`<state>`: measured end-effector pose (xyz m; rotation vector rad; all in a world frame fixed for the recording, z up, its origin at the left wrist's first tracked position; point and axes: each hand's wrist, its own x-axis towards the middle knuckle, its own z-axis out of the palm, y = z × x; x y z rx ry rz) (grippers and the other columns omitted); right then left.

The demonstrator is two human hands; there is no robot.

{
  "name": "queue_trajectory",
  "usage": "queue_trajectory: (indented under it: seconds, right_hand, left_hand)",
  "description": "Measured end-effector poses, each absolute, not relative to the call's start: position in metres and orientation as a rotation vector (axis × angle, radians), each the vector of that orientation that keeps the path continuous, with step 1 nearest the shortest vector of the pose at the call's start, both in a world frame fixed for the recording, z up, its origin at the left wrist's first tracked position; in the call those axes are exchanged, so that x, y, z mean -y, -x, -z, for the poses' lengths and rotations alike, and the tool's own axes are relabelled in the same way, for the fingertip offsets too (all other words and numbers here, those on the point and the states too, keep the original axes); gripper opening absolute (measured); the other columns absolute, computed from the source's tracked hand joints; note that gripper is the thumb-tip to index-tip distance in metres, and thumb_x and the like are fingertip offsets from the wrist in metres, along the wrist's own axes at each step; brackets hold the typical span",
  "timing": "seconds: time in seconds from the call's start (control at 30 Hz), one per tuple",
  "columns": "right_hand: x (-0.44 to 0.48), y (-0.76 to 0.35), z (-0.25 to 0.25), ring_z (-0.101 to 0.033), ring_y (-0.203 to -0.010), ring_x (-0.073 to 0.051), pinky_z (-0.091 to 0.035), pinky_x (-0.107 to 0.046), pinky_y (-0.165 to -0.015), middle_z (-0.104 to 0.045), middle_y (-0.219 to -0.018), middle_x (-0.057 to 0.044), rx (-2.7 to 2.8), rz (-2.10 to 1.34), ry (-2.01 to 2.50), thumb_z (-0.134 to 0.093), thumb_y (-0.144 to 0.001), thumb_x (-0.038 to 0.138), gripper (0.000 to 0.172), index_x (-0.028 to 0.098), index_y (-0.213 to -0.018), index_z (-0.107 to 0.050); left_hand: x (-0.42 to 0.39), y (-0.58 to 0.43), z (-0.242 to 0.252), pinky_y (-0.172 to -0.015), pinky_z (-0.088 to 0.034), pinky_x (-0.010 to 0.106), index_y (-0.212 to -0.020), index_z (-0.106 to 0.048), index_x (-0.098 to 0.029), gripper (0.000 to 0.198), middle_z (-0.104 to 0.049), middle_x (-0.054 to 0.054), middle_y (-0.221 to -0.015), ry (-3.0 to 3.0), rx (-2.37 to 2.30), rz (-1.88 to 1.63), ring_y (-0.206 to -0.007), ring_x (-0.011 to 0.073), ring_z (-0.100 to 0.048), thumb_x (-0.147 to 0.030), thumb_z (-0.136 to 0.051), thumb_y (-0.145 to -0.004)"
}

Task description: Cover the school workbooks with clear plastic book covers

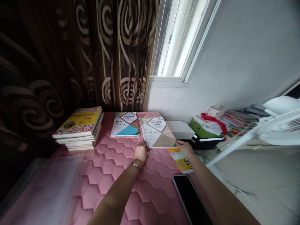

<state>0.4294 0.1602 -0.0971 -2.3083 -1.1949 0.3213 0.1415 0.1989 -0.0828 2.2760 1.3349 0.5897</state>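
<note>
Both hands meet at the near edge of a white paperback workbook (157, 132) with a tan triangle on its cover. It lies flat on the pink quilted bedcover (105, 175), turned slightly askew. It sits just beside a second workbook with a teal triangle (125, 124), and its far side is against a flat white box (180, 128).

The left hand (141, 152) (a thin bangle on its wrist) sits at the near left corner with its fingers curled under. From this angle I cannot tell whether they pinch the edge or only press it. The right hand (185, 147) has its fingers stretched out, tips on the near right corner, clasping nothing.

This looks like the placing step, with the book down but not yet square. Lining it up would call for an even push from both corners, so the soft cover does not buckle on the quilting.

A yellow booklet (181, 161) lies under the right wrist, and a black phone (191, 200) is nearer.
</note>
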Motion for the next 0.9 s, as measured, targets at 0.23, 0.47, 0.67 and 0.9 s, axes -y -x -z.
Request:
queue_trajectory:
  seconds: [0.23,0.47,0.67,0.9]
  right_hand:
    - [-0.168,-0.427,0.098,-0.068,-0.099,-0.023,-0.049,-0.025,-0.076,-0.073,-0.106,-0.009,1.196,-0.284,2.403,-0.054,-0.084,0.031,0.034,0.019,-0.110,-0.071]
    - [-0.167,-0.427,0.096,-0.068,-0.099,-0.025,-0.050,-0.026,-0.074,-0.072,-0.106,-0.010,1.225,-0.248,2.470,-0.053,-0.086,0.030,0.032,0.019,-0.107,-0.073]
    - [-0.165,-0.428,0.098,-0.066,-0.102,-0.023,-0.049,-0.026,-0.080,-0.072,-0.109,-0.006,1.268,-0.212,2.479,-0.050,-0.087,0.034,0.031,0.023,-0.106,-0.074]
    - [-0.166,-0.426,0.099,-0.066,-0.102,-0.026,-0.048,-0.029,-0.083,-0.071,-0.111,-0.008,1.288,-0.215,2.501,-0.051,-0.087,0.034,0.033,0.025,-0.110,-0.072]
  left_hand:
    - [-0.197,-0.144,0.079,-0.089,-0.045,0.031,-0.092,-0.067,-0.010,0.017,-0.068,0.017,-0.103,-2.283,-1.354,-0.533,-0.099,0.0212,-0.062,-0.006,-0.052,-0.083]
    - [-0.196,-0.143,0.079,-0.087,-0.045,0.027,-0.104,-0.063,-0.013,0.021,-0.069,0.013,-0.105,-2.262,-1.387,-0.531,-0.099,0.0188,-0.063,-0.011,-0.057,-0.083]
    - [-0.195,-0.146,0.077,-0.084,-0.046,0.027,-0.099,-0.062,-0.012,0.015,-0.068,0.014,-0.100,-2.294,-1.432,-0.435,-0.097,0.0201,-0.064,-0.013,-0.053,-0.087]
    - [-0.186,-0.149,0.071,-0.082,-0.050,0.030,-0.125,-0.048,-0.010,0.040,-0.062,0.019,-0.108,-2.380,-1.461,-0.289,-0.099,0.0216,-0.063,-0.001,-0.034,-0.089]
